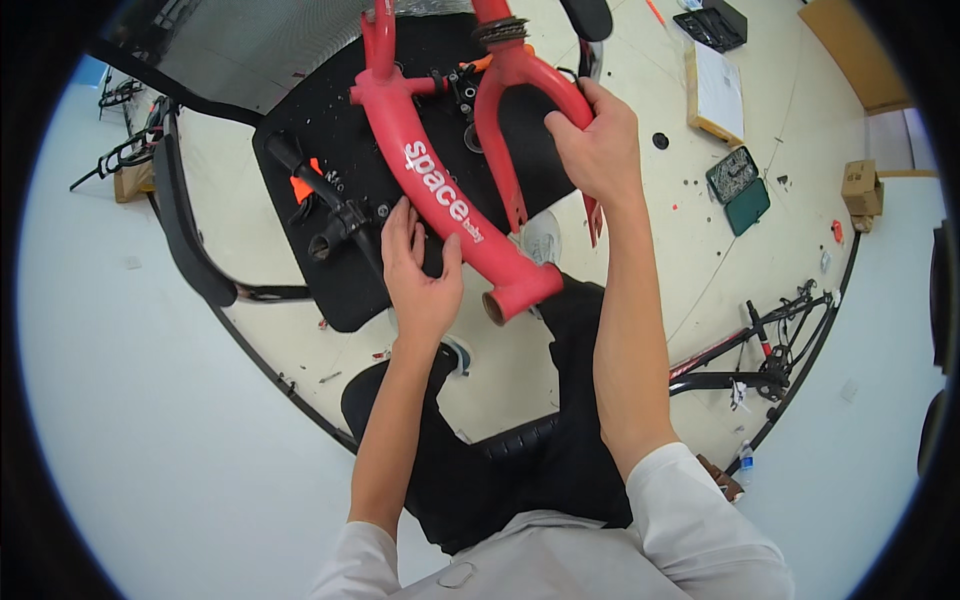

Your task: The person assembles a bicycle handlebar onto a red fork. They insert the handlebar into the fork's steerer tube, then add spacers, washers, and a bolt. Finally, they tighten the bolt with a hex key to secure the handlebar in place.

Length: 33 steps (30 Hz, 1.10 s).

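A red bicycle frame (437, 185) lies across the black seat of a chair, its wide main tube slanting toward me and its head tube (522, 293) at the near end. My left hand (425, 285) is beside this tube, thumb against its edge and fingers stretched out, holding nothing. To the right, my right hand (605, 150) grips a red bicycle fork (520, 70) by one leg. Dark bearing rings sit around the fork's upper part. Left of the frame, a black handlebar stem with a bar (335, 215) rests on the seat, close to my left fingers.
The chair's armrest (185, 215) curves along the left. On the floor at right lie a green case of small parts (745, 203), a white flat box (715, 92), a black bicycle frame (765, 355) and a cardboard box (861, 188). A water bottle (746, 462) stands behind my right elbow.
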Tool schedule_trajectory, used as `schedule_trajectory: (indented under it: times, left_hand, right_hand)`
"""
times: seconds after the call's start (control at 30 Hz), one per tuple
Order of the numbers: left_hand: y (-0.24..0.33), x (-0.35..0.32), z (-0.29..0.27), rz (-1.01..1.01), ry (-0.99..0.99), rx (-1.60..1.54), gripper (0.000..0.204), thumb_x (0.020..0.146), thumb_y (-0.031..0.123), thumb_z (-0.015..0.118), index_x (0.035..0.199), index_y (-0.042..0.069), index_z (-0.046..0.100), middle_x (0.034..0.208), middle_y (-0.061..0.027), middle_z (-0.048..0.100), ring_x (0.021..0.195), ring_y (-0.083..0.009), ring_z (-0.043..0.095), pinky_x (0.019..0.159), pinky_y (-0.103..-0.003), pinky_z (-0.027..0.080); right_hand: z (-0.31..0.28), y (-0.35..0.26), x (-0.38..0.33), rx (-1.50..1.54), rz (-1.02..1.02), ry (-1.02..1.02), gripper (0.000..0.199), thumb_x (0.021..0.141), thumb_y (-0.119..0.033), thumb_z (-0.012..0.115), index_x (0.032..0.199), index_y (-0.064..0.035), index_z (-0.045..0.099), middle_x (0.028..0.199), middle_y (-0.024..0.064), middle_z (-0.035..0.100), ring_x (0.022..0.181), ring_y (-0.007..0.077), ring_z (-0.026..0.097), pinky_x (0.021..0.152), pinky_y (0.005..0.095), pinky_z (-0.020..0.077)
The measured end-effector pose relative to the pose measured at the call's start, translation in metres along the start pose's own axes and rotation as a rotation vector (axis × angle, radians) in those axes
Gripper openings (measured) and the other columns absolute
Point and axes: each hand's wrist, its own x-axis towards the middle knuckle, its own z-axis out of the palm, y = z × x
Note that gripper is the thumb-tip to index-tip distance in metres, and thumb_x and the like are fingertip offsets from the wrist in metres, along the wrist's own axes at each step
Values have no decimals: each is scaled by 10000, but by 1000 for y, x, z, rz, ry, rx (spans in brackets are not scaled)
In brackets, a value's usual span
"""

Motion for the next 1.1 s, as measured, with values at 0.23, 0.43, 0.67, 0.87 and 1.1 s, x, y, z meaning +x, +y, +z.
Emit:
schedule_trajectory:
  times: [0.23,0.43,0.67,0.87,1.1]
  left_hand:
    - [19,-113,-21,-126,-158,164,558,828,25,703,1346,-2,498,1344,-174,542,1257,-298,556,1021,-393,490]
    - [54,-121,11,234,-214,662,669,683,92,761,1312,64,535,1416,-197,453,1359,-395,400,1096,-526,341]
    - [37,-72,74,313,-444,1065,545,674,87,763,1195,90,605,1335,-158,476,1362,-366,383,930,-589,419]
    - [5,-80,60,439,-380,917,466,704,78,747,1144,145,608,1288,-95,519,1351,-356,406,746,-506,518]
    - [69,-75,15,456,-182,402,578,664,135,785,1201,97,575,1332,-132,505,1265,-383,467,998,-440,478]
  right_hand:
    - [-60,15,-51,106,-6,136,222,742,-124,652,873,43,585,630,132,504,582,194,466,601,342,449]
    - [-105,32,-107,182,7,210,240,760,-58,667,947,76,597,726,54,571,680,141,530,640,306,455]
    - [-162,18,-158,493,177,232,123,798,34,625,901,-14,577,705,-13,501,535,46,428,474,208,320]
    - [-177,16,-188,461,142,138,154,800,45,626,927,-21,569,725,-29,494,553,38,420,490,204,304]
    - [-184,9,-209,348,153,99,180,761,26,645,933,5,599,755,-15,514,692,78,488,634,238,402]
